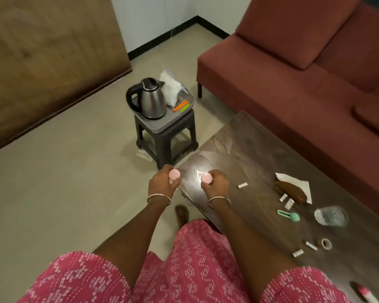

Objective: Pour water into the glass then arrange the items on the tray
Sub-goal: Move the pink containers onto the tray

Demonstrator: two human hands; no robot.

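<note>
My left hand is closed around a small round pink object at the near-left corner of the dark coffee table. Beside it my right hand grips a second round pink object over the tabletop. A steel electric kettle with a black handle stands on a grey tray on a dark plastic stool beyond the hands. A clear glass stands on the table to the right, well away from both hands.
The tray also holds a clear plastic bag and orange and green sticks. On the table lie small white packets, a brown item on white paper, a green tool, a tape ring. A red sofa stands behind.
</note>
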